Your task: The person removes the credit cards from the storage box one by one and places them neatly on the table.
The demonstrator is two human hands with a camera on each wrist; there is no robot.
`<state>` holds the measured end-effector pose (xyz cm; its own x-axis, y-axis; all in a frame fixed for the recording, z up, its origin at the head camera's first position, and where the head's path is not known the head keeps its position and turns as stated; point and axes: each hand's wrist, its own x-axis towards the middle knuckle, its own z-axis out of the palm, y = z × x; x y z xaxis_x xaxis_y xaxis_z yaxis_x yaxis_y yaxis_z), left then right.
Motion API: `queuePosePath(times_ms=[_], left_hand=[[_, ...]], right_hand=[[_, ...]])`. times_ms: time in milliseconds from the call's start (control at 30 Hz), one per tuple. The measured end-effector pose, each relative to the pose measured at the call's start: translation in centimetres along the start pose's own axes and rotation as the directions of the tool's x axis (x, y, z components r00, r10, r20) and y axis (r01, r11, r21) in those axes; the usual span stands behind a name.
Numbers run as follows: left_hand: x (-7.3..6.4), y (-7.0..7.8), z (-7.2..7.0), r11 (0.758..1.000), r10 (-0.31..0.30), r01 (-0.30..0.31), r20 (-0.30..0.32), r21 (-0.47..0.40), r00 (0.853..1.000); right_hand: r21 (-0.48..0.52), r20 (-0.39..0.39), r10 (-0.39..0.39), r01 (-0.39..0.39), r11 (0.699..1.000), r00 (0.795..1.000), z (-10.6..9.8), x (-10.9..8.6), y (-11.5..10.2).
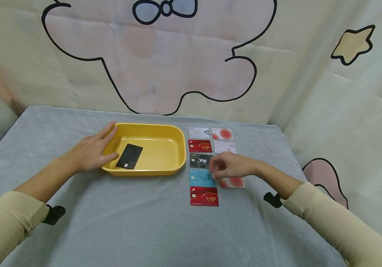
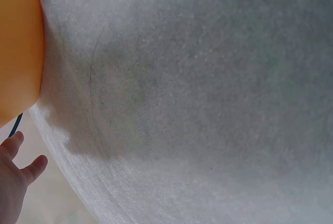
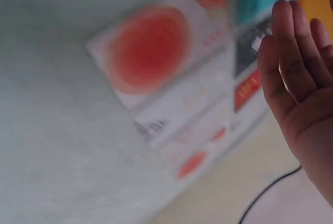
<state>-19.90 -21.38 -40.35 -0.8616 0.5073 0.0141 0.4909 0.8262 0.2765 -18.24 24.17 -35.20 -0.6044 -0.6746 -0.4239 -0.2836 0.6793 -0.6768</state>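
Observation:
My left hand [image 1: 92, 152] rests at the left end of a yellow tray [image 1: 154, 172], its fingers spread along the rim and its thumb over the near left corner. Inside the tray lies a black VIP card [image 1: 130, 155], tilted. My right hand [image 1: 233, 165] hovers over two columns of cards, its fingers loosely bent and no card showing between them. Its fingertips overlap the edges of the dark grey Vip card [image 1: 198, 161] and the blue VIP card [image 1: 199, 178]. Under the hand, a white card with a red circle [image 3: 148, 49] is partly covered in the head view.
The left column also has a silver card [image 1: 198, 132], a red VIP card [image 1: 200, 146] and another red VIP card [image 1: 204, 196] nearest me. At the right column's far end lie a red-circle card [image 1: 222, 134] and a white card [image 1: 224, 147]. Grey cloth [image 1: 127, 222] covers the table.

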Motion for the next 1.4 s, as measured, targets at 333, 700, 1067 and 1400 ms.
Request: queuePosePath(times_ms=[333,700,1067,1400], left_hand=[[0.2,0.0,0.0,1.0,-0.001,0.001,0.0,0.004,1.0],[0.2,0.0,0.1,1.0,-0.018,0.018,0.014,0.007,1.0],[0.1,-0.1,0.2,1.0,-0.023,0.023,0.006,0.001,1.0],[0.1,-0.1,0.1,1.0,-0.024,0.024,0.012,0.002,1.0]], right_hand=[[-0.015,-0.205,-0.068,0.066,0.998,0.976,-4.0,2.2,-3.5],[0.016,-0.254,-0.082,0.089,0.996,0.964,-5.5,6.1,-5.9],[0.013,-0.166,-0.062,0.065,0.998,0.984,-5.0,9.6,-7.1],[0.11,-0.018,0.001,0.001,0.994,1.0,-4.6,12.0,-8.1]])
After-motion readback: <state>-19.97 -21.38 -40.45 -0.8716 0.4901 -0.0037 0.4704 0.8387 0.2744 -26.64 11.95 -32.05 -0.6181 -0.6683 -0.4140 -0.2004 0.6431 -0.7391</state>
